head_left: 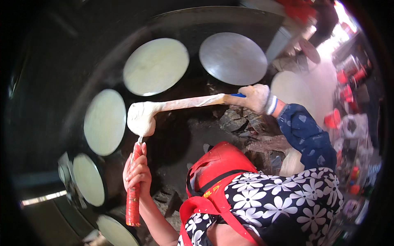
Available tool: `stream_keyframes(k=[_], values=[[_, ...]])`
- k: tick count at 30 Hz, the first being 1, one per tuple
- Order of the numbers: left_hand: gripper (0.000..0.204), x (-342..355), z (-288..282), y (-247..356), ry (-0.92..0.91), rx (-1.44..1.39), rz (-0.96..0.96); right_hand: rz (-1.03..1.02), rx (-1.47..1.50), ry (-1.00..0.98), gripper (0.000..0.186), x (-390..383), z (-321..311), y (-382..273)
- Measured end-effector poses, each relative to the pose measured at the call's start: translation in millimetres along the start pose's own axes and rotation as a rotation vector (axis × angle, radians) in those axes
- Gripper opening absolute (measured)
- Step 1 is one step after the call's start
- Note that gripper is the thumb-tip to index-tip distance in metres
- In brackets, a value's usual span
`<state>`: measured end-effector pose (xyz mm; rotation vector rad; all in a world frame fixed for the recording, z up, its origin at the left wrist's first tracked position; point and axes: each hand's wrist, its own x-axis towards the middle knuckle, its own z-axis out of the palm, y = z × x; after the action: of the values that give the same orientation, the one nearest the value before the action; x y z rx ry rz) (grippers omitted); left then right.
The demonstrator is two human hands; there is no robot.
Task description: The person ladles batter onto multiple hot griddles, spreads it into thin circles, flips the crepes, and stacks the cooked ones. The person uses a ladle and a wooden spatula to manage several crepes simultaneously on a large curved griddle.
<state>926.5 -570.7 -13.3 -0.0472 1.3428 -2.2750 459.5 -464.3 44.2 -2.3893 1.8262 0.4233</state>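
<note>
The left hand point(138, 170), bare, has its grip clamped round a red-wrapped handle point(133, 207) that stands nearly upright, its lower end reaching below the fist and a narrow pale neck showing at its top. This neck meets the underside of a pale, soft-looking lump point(140, 118); whether it presses into it or only touches it, I cannot tell. The lump sits at the left end of a long pale stick point(191, 102), which rises gently toward the right. The right hand point(255, 100), in a whitish knitted glove with a striped cuff, has its grip closed round the stick's other end, just beside a blue strip point(238, 95). Around the lump stand round plates in a curved row: a bare grey disc point(232, 58) above the stick, then a pale-coated disc point(156, 67) up and to the left of it, another pale disc point(104, 122) just left of the lump, a smaller-looking disc point(88, 179) below that, and a lowest disc point(117, 231) near the bottom edge. The person wears a red apron point(221, 164) over a black top with white flowers point(279, 192), and a dark blue oversleeve point(305, 129) covers the right forearm. At the far right stands a red container point(332, 119) among blurred clutter.
</note>
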Motion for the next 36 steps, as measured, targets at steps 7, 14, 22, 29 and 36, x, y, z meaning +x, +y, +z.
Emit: stream_keyframes(k=[7,14,22,29,36], values=[[0.062,90,18,28,0.139,-0.022,-0.115,0.198,-0.181,-0.009,0.065,-94,13,7],[0.057,238,42,55,0.325,0.1,-0.248,0.438,-0.017,-0.45,0.064,-148,39,-6],[0.048,395,49,32,0.542,0.289,-0.346,0.893,0.398,-0.019,0.07,-91,57,-56],[0.033,438,9,-14,0.707,1.115,-0.274,1.13,0.697,0.594,0.064,-1,79,-109],[0.031,408,18,-72,0.661,1.963,-0.149,1.356,0.981,0.382,0.057,18,47,-128]])
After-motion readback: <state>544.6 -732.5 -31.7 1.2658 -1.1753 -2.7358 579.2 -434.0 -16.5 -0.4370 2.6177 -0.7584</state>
